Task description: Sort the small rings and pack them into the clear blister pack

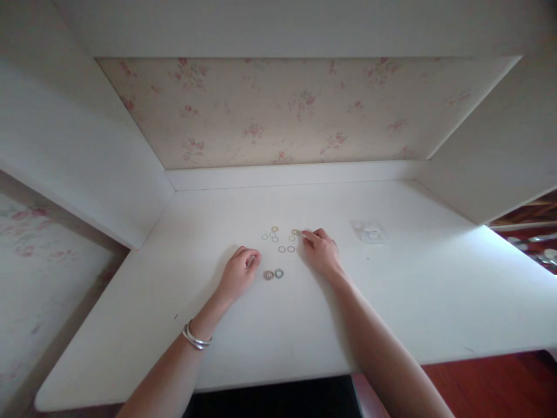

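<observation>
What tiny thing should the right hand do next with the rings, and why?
Maybe the right hand should gently slide the yellow rings beside its fingertips a little apart. They look bunched together and are the rings closest to that hand. It's too small to tell whether it already pinches one.

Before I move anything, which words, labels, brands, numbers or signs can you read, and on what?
No readable text anywhere in view.
Rings: no markings legible; too small.
See-through packet or box: too blurred to tell whether anything is printed.
Wallpaper: floral pattern, no lettering visible.
</observation>
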Tool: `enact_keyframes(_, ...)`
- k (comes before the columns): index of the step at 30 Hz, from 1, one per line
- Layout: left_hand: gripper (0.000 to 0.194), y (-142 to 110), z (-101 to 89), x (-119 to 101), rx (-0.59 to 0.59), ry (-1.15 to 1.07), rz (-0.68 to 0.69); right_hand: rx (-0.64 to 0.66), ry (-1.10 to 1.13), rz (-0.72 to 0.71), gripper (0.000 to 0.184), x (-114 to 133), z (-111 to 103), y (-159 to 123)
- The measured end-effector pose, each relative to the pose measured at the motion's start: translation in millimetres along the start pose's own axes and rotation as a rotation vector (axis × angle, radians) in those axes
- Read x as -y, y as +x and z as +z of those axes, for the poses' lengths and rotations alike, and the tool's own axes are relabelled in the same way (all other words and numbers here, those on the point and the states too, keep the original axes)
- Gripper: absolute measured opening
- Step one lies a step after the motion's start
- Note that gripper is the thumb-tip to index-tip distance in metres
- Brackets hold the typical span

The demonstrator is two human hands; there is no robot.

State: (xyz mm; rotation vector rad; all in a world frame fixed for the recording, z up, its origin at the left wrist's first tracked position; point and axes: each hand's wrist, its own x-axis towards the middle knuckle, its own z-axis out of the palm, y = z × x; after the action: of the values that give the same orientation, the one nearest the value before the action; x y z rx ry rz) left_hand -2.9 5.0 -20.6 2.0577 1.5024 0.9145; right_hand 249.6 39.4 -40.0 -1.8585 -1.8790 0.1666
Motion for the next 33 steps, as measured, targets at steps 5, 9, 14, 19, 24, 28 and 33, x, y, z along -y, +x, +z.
enact_keyframes(5, 0.019, -1, -0.5, -3, 0.016, -0.02, -0.01, 0.012, -0.104, -0.055, 0.027, 7, -2, 1)
enact_keyframes(9, 0.017, -2, -0.1, -4, 0.035, -0.023, -0.017, 0.01, -0.076, -0.088, 0.026, 6, -2, -1)
enact_keyframes(14, 0.018, -3, 1.4, -3, 0.034, -0.02, -0.004, 0.021, -0.066, -0.13, 0.025, 3, -1, -2)
enact_keyframes(19, 0.019, -3, 1.9, -2, 0.046, -0.042, -0.002, 0.074, -0.018, -0.144, 0.023, 0, -1, -2)
enact_keyframes(24, 0.018, -3, 0.9, -4, 0.045, -0.023, -0.001, 0.088, -0.036, -0.165, 0.025, 2, 3, -1)
enact_keyframes(28, 0.017, -3, 1.5, -3, 0.04, -0.023, -0.006, 0.097, 0.004, -0.16, 0.025, 2, 5, -1)
enact_keyframes(33, 0.018, -1, 2.3, 0, 0.027, -0.027, -0.016, 0.054, 0.174, -0.104, 0.026, -3, 4, -5)
